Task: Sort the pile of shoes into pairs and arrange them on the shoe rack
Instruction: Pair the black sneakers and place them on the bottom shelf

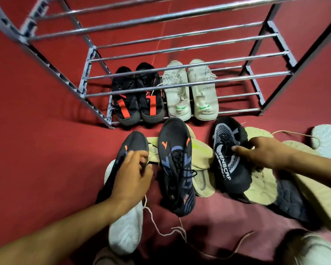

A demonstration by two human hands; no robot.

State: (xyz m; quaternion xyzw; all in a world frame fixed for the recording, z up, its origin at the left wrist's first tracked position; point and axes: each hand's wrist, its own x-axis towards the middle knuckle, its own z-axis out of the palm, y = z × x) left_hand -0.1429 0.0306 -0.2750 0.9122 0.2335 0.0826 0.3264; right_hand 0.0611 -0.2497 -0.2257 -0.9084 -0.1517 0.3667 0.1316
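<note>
A metal shoe rack point(187, 84) stands on the red floor ahead. Its bottom shelf holds a black pair with red stripes point(138, 96) and a white pair point(191, 90) side by side. In front lies the pile. My left hand point(133, 176) grips a dark shoe with blue and orange marks point(130, 144) at its opening. Its match point(177, 165) lies just to the right on a beige shoe point(203, 155). My right hand point(264, 152) holds a black shoe with white lettering point(227, 157) by its collar.
More shoes surround my hands: a white one point(125, 228) under my left wrist, beige soles point(264, 186) and a black sole point(289, 199) under my right arm, a pale shoe point(327, 138) at far right. Loose laces point(170, 232) trail over the red floor point(36, 131). Upper rack shelves hold nothing.
</note>
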